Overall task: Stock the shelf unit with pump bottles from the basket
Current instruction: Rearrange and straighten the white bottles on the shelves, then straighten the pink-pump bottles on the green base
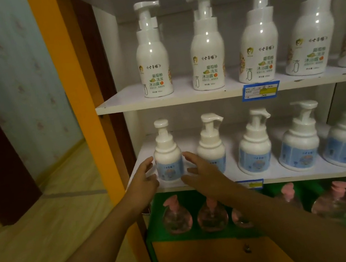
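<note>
Wooden flooring is running off to my left and a patterned wall is standing behind it, while the orange-framed shelf unit (69,84) is filling everything ahead of me. I'm reaching both arms in at the middle shelf (313,172), where the leftmost pump bottle (168,157) is standing upright, long axis vertical, pump nozzle seemingly facing toward me. My left hand (142,183) is sitting just to its left and my right hand (200,172) just to its right — fingers (189,156) on both are straight and spread, flanking the blue label, holding nothing; whether the tips are touching the bottle I can't tell. Both hands are about equally near, so either could steady it or turn it.

Four more blue-label bottles (255,146) are lining up to the right, the nearest one just beside my right hand, which is tightening the room on that side. Taller white bottles (151,53) are filling the shelf above, pink-pump clear bottles (177,218) are showing below, and no basket is in view.
</note>
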